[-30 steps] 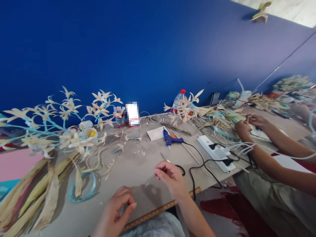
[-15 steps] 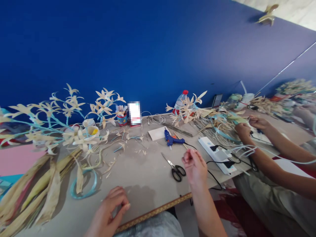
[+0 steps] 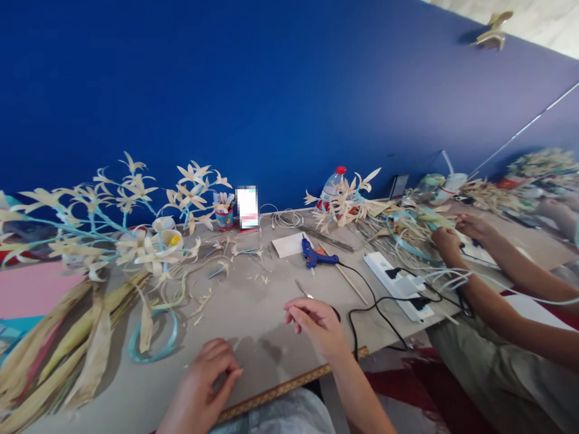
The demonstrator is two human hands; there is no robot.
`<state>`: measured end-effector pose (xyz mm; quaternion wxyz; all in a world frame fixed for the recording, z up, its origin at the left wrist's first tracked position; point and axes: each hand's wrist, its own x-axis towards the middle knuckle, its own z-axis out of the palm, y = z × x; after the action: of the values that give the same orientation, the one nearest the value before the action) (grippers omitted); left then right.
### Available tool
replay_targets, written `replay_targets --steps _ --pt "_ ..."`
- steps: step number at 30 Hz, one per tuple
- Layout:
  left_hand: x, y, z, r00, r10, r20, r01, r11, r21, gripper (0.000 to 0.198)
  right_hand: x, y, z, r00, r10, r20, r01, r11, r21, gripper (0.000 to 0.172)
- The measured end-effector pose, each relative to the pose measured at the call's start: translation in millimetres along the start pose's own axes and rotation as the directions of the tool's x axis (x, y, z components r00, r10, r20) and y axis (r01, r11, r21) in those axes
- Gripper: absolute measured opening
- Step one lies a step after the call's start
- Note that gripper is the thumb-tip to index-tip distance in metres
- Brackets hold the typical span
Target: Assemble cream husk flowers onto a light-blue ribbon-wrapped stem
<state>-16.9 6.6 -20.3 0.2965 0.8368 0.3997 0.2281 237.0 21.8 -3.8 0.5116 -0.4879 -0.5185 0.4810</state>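
Note:
My left hand (image 3: 210,377) lies low over the front of the table, fingers loosely curled. Its thumb stands off from the fingers with a gap, and I see nothing in it. My right hand (image 3: 316,325) hovers over a pair of black-handled scissors (image 3: 304,289), hiding most of them. Its fingers are drawn together, and whether anything small is between them is hidden. Beyond it lie a blue glue gun (image 3: 319,257) and a thin wooden stick (image 3: 350,283). A light-blue ribbon ring (image 3: 136,352) lies left of my left hand.
Cream husk flowers on blue stems (image 3: 149,253) and dried husks (image 3: 97,349) fill the left side. A white power strip (image 3: 393,286) with black cords (image 3: 375,307) sits at right. A co-worker's hands (image 3: 452,244) work beyond it. A lit phone (image 3: 246,208) stands at the wall.
My right hand has moved left and slightly down from beside the scissors to above them, covering their handles. The stick and cord it hid now show. My left hand has barely shifted.

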Motion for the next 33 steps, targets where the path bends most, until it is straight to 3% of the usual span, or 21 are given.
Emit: replay_targets --steps 2,4,6,8,10,12,14,16,18,20,23,25,27,28,30,33 --pt "-4.5 -5.7 -2.0 1.000 -0.022 -0.021 0.023 1.000 0.020 0.017 4.2 -1.7 3.3 0.999 -0.012 -0.052 0.016 0.997 0.072 0.018" --pt "-14.2 -20.4 -7.3 0.995 -0.059 -0.078 0.065 0.995 0.070 0.016 7.6 -2.1 -4.9 0.975 -0.014 -0.222 0.058 0.979 0.193 0.016" --pt "-27.6 -40.4 -15.6 0.973 -0.107 -0.202 0.139 0.979 0.151 0.013 9.3 -1.2 -18.8 0.921 0.007 -0.390 0.109 0.955 0.275 0.014" --pt "-39.7 -56.3 -25.2 0.947 -0.114 -0.301 0.190 0.953 0.236 0.039 8.9 1.2 -29.5 0.899 0.017 -0.438 0.102 0.963 0.249 0.014" --pt "-43.9 -58.7 -32.7 0.938 -0.108 -0.330 0.215 0.927 0.308 0.058 6.7 5.2 -28.6 0.922 0.031 -0.385 0.050 0.979 0.197 0.016" --pt "-36.2 -44.6 -35.3 0.931 -0.078 -0.356 0.201 0.925 0.324 0.065 3.5 9.3 -12.8 0.958 0.049 -0.284 0.000 0.986 0.168 0.018" --pt "-17.8 -19.1 -32.1 0.952 -0.036 -0.305 0.121 0.957 0.262 0.054 0.0 11.3 13.4 0.984 0.061 -0.170 -0.034 0.987 0.158 0.020" --pt "4.9 8.1 -24.6 0.988 -0.029 -0.150 0.046 0.993 0.112 0.041 -3.1 10.2 39.8 0.996 0.065 -0.058 -0.056 0.988 0.142 0.022" --pt "24.2 28.6 -16.2 0.995 -0.075 -0.060 0.071 0.995 -0.065 0.024 -5.1 7.3 55.8 0.999 0.042 0.017 -0.044 0.994 0.105 0.022" --pt "34.1 38.0 -9.5 0.992 -0.113 -0.049 0.104 0.982 -0.158 0.025 -4.7 5.6 55.7 1.000 0.011 0.022 -0.012 0.998 0.063 0.021" --pt "31.8 32.0 -4.8 0.982 -0.171 -0.085 0.150 0.967 -0.206 0.024 0.0 8.7 29.5 0.984 -0.012 -0.176 0.028 0.995 0.091 0.022" --pt "25.5 21.0 -4.2 0.971 -0.208 -0.118 0.179 0.960 -0.215 0.024 2.9 14.0 6.7 0.918 -0.010 -0.396 0.073 0.987 0.144 0.027" --pt "21.1 12.1 -4.0 0.957 -0.238 -0.165 0.198 0.953 -0.228 0.024 2.9 19.7 -8.6 0.862 -0.034 -0.506 0.108 0.987 0.117 0.039" --pt "20.5 10.4 -3.6 0.950 -0.249 -0.187 0.202 0.950 -0.239 0.023 1.7 22.2 -10.8 0.866 -0.056 -0.497 0.109 0.991 0.077 0.045" --pt "22.5 14.2 -1.7 0.949 -0.237 -0.208 0.181 0.949 -0.258 0.022 -2.5 25.5 -2.4 0.925 -0.079 -0.373 0.085 0.996 0.000 0.049" --pt "30.6 31.4 3.3 0.968 -0.114 -0.223 0.055 0.965 -0.256 0.025 -9.8 24.2 35.0 0.994 0.047 -0.100 -0.036 0.993 0.111 0.039"
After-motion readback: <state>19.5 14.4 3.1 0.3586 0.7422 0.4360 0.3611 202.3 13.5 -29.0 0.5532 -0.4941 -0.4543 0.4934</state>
